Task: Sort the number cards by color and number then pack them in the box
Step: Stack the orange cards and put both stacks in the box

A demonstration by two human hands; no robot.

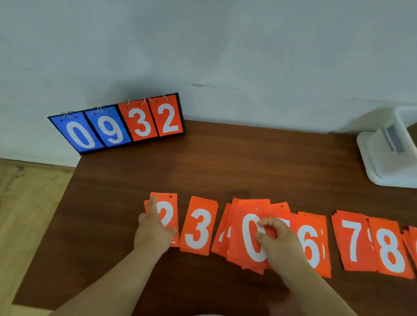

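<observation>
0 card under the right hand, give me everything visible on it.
The 0 card is a thin orange rectangle, plastic or coated card by its look, with a white 0 and a small hole near its top edge. It lies face up, slightly tilted, atop a loose stack of orange cards mid-row on the table, between the 3 card and 6 card, covering most of a 4 card. The right hand pinches its right side, hiding part of the digit.
</observation>
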